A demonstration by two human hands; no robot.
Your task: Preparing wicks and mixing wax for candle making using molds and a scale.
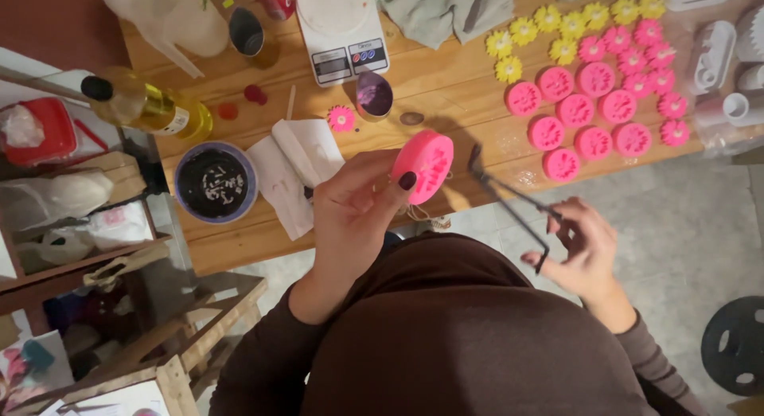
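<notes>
Pink round silicone mould (423,165) pinched in left hand (350,217) fingertips | right hand (585,253) fingers closed around thin black tweezers (509,205), tips just beside mould | step: demoulding; next needs precise tip placement.

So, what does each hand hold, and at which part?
The left hand grips a round pink mould by its edge. The right hand holds dark tweezers near their joined end.

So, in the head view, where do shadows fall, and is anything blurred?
Head view: the pink mould in the left hand casts a dark shadow on the wooden table; the tweezers in the right hand look slightly motion-blurred; the frame edges curve, wide-angle.
</notes>
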